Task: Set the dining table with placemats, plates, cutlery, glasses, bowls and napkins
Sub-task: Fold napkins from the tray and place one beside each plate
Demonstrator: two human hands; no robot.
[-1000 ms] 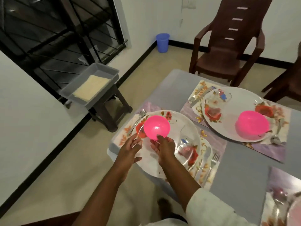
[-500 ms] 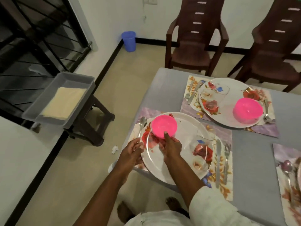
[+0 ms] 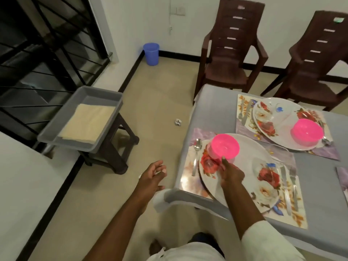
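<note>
A pink bowl (image 3: pixel 225 146) stands on the near floral plate (image 3: pixel 246 147), which lies on a flowered placemat (image 3: pixel 190 178) at the table's left end. My right hand (image 3: pixel 230 173) rests on the plate with its fingertips touching the bowl's near side. My left hand (image 3: pixel 152 176) hangs off the table's left edge over the floor, fingers loosely curled, holding nothing. A spoon (image 3: pixel 196 155) lies left of the plate; a knife (image 3: pixel 284 185) and fork (image 3: pixel 293 187) lie right of it. A clear glass (image 3: pixel 263 166) sits on the plate.
A second setting with a pink bowl (image 3: pixel 307 132) and plate (image 3: pixel 282 117) lies farther back. A grey tray (image 3: pixel 56 136) holding beige napkins (image 3: pixel 88 124) sits on a dark stool (image 3: pixel 113 157) to the left. Two brown chairs (image 3: pixel 229 59) stand behind the table. A blue bin (image 3: pixel 151 53) is near the wall.
My left hand has left the plate's rim and moved left, off the table. My right hand stays at the pink bowl. The view has swung back and left.
</note>
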